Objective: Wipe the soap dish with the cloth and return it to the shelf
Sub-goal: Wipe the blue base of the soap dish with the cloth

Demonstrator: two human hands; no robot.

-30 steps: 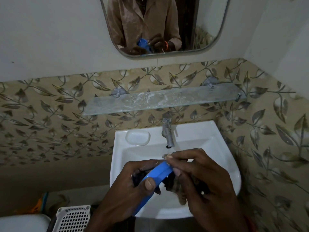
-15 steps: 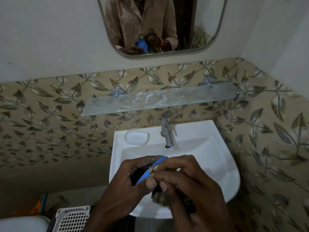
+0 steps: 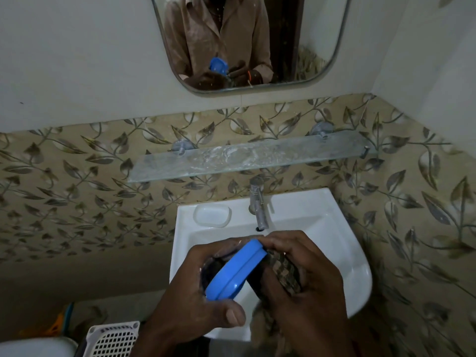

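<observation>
A blue plastic soap dish [image 3: 235, 270] is held on edge over the white sink [image 3: 334, 238], tilted from lower left to upper right. My left hand [image 3: 195, 300] grips it from the left, thumb under its lower end. My right hand [image 3: 306, 276] presses a dark checked cloth [image 3: 282, 269] against the dish's right side. The glass shelf [image 3: 247, 157] on the wall above the tap has nothing on it and shows white smears.
A chrome tap [image 3: 257, 202] stands at the sink's back, with a moulded soap recess [image 3: 212, 215] to its left. A mirror [image 3: 249, 39] hangs above. A white perforated basket [image 3: 113, 338] sits at lower left, beside a white object.
The dish has turned so that more of its blue outer face and rim show. My right hand with the cloth has slid from over the dish's top to its right side.
</observation>
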